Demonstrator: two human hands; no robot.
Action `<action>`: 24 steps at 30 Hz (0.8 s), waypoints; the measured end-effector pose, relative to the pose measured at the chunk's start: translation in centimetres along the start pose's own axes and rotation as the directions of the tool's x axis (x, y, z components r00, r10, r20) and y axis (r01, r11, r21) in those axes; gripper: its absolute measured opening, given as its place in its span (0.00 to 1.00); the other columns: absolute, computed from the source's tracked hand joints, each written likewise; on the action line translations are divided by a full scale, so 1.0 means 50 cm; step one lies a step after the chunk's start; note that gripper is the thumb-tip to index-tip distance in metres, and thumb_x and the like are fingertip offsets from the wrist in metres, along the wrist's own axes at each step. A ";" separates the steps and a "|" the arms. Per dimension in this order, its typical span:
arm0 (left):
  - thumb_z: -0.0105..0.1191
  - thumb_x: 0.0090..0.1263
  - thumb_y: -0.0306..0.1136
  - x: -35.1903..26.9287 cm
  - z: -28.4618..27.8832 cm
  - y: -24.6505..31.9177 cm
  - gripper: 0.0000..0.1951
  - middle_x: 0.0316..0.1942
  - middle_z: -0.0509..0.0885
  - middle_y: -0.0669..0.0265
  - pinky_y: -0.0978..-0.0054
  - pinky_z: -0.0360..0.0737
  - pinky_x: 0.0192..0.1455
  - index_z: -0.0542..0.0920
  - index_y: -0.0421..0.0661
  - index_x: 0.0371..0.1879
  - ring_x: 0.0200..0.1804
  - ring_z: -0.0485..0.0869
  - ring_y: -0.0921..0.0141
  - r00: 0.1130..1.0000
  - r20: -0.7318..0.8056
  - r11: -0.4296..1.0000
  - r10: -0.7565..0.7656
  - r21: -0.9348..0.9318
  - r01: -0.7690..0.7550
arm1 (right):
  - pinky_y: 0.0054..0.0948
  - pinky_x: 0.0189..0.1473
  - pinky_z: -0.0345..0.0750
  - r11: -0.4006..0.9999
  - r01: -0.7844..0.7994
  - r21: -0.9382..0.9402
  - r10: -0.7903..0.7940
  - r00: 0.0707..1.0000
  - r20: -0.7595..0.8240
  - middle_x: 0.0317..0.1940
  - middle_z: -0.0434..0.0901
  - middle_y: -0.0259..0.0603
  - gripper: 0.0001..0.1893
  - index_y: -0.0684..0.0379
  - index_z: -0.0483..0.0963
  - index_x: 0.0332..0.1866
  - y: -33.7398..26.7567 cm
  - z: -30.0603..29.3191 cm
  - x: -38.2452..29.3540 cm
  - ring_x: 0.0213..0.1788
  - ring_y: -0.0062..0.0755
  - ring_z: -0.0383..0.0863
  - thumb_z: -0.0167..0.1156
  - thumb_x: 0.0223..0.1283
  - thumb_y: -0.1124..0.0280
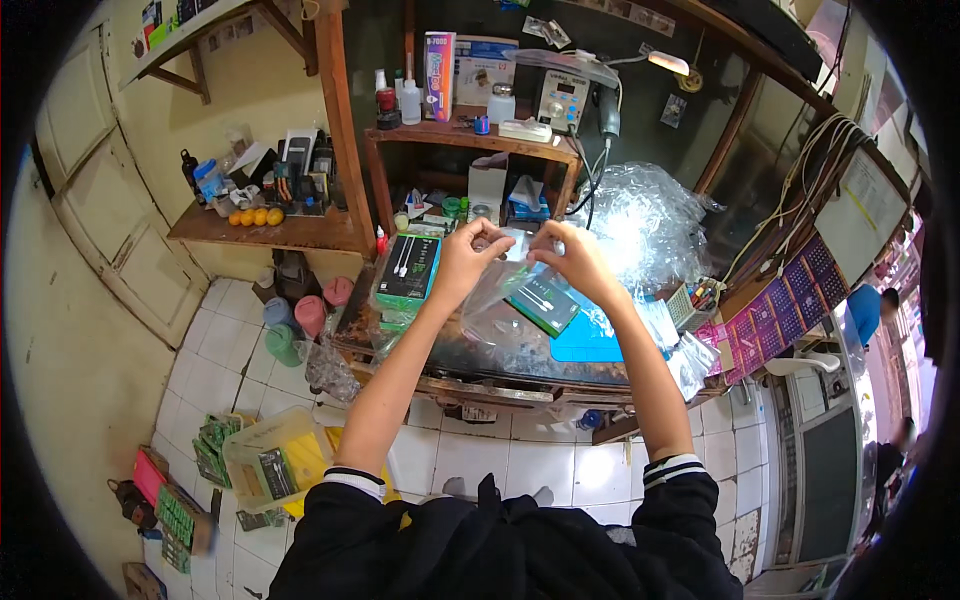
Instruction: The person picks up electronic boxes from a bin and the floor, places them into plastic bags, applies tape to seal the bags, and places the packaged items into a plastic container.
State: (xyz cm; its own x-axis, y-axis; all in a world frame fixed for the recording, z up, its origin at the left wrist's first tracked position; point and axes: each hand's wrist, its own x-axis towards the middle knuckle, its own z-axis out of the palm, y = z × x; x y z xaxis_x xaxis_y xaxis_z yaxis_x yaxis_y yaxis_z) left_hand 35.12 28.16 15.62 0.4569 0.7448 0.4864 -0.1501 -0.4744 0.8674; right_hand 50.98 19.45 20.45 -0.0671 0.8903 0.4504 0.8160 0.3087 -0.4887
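Note:
Over the workbench, my left hand and my right hand pinch a clear plastic bag near its upper edge, one hand at each side. Just below my right hand, a dark cable box with green edges shows a white cable picture; whether it lies in the bag or behind it I cannot tell. More such boxes, wrapped in clear plastic, are stacked left of my left hand. A blue mat lies under the right side of the loose box.
Crumpled clear plastic fills the bench's back right, beside a basket of pens. A hot air station stands on the raised wooden shelf. On the tiled floor at left are a plastic bin and green packages.

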 end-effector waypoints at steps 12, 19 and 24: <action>0.58 0.56 0.28 0.042 -0.007 0.071 0.05 0.23 0.80 0.71 0.85 0.71 0.32 0.79 0.40 0.27 0.27 0.76 0.82 0.983 -0.093 0.984 0.159 -0.067 -0.166 | 0.33 0.37 0.69 0.967 0.187 -0.175 -0.219 0.957 -0.188 0.25 0.72 0.46 0.06 0.63 0.74 0.33 -0.016 -0.040 0.029 0.30 0.45 0.73 0.56 0.51 0.73; 0.59 0.55 0.30 0.029 -0.049 0.068 0.06 0.17 0.78 0.73 0.88 0.69 0.28 0.80 0.40 0.26 0.23 0.75 0.85 0.996 -0.087 0.996 0.001 0.086 0.007 | 0.26 0.35 0.72 0.999 -0.040 0.005 0.040 0.975 -0.219 0.29 0.77 0.42 0.08 0.65 0.72 0.33 -0.052 -0.028 0.031 0.31 0.29 0.77 0.60 0.49 0.73; 0.59 0.52 0.34 0.032 -0.045 0.040 0.15 0.41 0.77 0.68 0.70 0.67 0.52 0.78 0.47 0.40 0.46 0.72 0.69 0.926 -0.061 0.896 0.374 0.283 -0.343 | 0.32 0.38 0.69 0.978 0.198 -0.066 -0.209 0.941 -0.268 0.28 0.72 0.40 0.08 0.62 0.74 0.28 -0.013 0.004 0.037 0.36 0.37 0.71 0.62 0.45 0.70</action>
State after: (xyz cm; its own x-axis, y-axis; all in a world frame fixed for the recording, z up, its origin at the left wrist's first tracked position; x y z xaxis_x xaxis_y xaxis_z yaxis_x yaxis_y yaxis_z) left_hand 33.59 29.46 18.39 0.3129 0.5409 0.7807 -0.0426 -0.8132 0.5804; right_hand 50.20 20.94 21.46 -0.0795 0.6832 0.7259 0.8224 0.4565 -0.3395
